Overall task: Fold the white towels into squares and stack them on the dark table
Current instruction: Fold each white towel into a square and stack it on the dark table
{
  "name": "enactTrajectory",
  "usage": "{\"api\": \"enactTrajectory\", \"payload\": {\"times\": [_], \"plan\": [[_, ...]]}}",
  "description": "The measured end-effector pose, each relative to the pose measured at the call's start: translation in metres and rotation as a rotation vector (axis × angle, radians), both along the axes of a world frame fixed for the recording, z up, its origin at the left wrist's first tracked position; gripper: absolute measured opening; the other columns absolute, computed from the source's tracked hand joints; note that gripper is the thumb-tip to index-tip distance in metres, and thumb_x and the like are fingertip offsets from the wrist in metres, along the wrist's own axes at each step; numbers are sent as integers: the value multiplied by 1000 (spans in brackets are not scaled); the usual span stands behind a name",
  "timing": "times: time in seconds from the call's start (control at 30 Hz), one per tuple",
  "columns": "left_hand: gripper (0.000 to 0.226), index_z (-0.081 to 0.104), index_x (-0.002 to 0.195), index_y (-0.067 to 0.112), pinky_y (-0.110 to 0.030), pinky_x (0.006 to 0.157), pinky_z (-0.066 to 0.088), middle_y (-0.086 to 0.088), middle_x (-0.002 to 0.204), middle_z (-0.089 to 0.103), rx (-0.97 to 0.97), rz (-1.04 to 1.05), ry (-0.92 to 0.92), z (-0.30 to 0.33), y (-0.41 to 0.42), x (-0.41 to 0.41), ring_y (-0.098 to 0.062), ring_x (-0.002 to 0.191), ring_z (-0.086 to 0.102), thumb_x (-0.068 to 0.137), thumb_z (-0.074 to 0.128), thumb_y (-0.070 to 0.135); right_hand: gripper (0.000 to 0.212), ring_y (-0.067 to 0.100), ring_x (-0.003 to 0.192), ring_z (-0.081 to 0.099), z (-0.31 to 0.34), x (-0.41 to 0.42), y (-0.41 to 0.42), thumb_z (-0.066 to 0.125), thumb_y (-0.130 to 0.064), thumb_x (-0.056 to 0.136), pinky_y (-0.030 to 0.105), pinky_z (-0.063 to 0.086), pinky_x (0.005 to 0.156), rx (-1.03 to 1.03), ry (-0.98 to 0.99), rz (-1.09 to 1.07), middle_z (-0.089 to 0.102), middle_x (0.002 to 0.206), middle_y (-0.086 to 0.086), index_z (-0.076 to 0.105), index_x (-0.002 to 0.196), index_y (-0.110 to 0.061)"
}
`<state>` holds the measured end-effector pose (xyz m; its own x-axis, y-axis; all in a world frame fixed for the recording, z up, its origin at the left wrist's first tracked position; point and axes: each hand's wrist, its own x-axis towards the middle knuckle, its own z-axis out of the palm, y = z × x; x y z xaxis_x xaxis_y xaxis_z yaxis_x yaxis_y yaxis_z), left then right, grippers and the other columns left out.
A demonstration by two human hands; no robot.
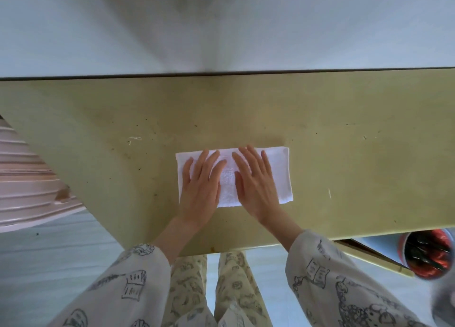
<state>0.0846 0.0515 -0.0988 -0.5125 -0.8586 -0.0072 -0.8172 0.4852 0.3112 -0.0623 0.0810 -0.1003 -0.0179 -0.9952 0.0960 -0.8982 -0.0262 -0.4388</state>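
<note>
1. White terry towel (pixel 275 171), folded into a long rectangle, lies flat on the olive-yellow tabletop (pixel 344 154), near its near edge.
2. Your left hand (pixel 200 186) presses it, fingers straight.
3. Your right hand (pixel 254 181) does likewise, just beside the left.

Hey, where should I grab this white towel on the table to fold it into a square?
Probably the right short edge of the white towel. It lies flat as a long rectangle under both the left hand and right hand. Pinch its two right corners from the right and carry them over to the left edge.
</note>
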Motion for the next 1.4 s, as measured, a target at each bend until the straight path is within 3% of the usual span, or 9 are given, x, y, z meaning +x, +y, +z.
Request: {"api": "enactTrajectory", "payload": {"times": [0.13, 0.3, 0.63, 0.7, 0.8, 0.93, 1.17, 1.27, 1.4], "plan": [[47, 37, 140, 19, -55, 112, 17, -7, 149, 33, 83, -57, -152, -12, 3, 8, -30, 139, 25, 96, 31, 32, 48, 28, 137, 26, -16, -13, 17, 38, -28, 94, 47, 16, 114, 127, 82, -10, 38, 145, 20, 34, 137, -9], [55, 33, 143, 25, -60, 111, 15, -5, 151, 29, 42, -118, -224, -15, -3, 14, -32, 140, 23, 92, 34, 45, 59, 29, 139, 25, -19, -37, 16, 31, -51, 94, 49, 20, 113, 169, 248, 15, 33, 148, 17, 36, 141, -15], [51, 29, 143, 22, -55, 113, 10, -8, 152, 28, 56, -85, -122, -18, -2, 14, -29, 141, 20, 94, 30, 38, 64, 30, 142, 18, -24, -38, 17, 25, -55, 92, 55, 12, 112, 217, 344, 13, 25, 153, 13, 22, 146, -21], [44, 35, 138, 14, -47, 114, 14, -13, 146, 37, 94, 36, 61, -12, -3, 18, -28, 138, 27, 95, 31, 22, 64, 29, 142, 15, -21, -35, 17, 26, -53, 92, 55, 9, 112, 227, 325, 0, 22, 153, 14, 21, 146, -20], [27, 54, 115, 2, -46, 98, 40, -18, 117, 56, 56, 505, 227, 5, 2, 28, -30, 113, 46, 91, 43, 4, 56, 29, 142, 14, -14, -22, 18, 21, -47, 97, 54, 5, 114, 206, 256, 11, 22, 153, 14, 25, 145, -18], [26, 58, 106, 4, -37, 93, 37, -15, 109, 53, 378, 1012, 256, 17, 4, 31, -29, 104, 45, 88, 59, 24, 52, 29, 141, 20, -15, -1, 14, 18, -40, 99, 56, 10, 112, 199, 241, 81, 30, 151, 14, 35, 142, -15], [21, 64, 94, 11, -46, 93, 44, -14, 116, 48, 608, 1003, 67, 23, -15, 20, -34, 104, 52, 84, 61, 30, 54, 28, 142, 21, -21, 2, 12, 28, -40, 96, 55, 11, 113, 198, 292, 79, 27, 153, 9, 32, 145, -17], [12, 57, 84, 14, -40, 85, 47, -11, 101, 57, 658, 950, 16, 32, -18, 18, -30, 90, 56, 83, 56, 26, 54, 27, 142, 18, -19, 3, 14, 29, -40, 95, 55, 11, 113, 222, 272, 75, 28, 152, 10, 32, 144, -17], [18, 52, 98, 6, -33, 74, 43, -7, 95, 57, 766, 1011, 240, 38, -20, 23, -24, 84, 54, 85, 59, 16, 55, 27, 141, 18, -17, 6, 21, 29, -41, 95, 56, 12, 112, 249, 273, 67, 29, 152, 11, 32, 143, -16]]}}
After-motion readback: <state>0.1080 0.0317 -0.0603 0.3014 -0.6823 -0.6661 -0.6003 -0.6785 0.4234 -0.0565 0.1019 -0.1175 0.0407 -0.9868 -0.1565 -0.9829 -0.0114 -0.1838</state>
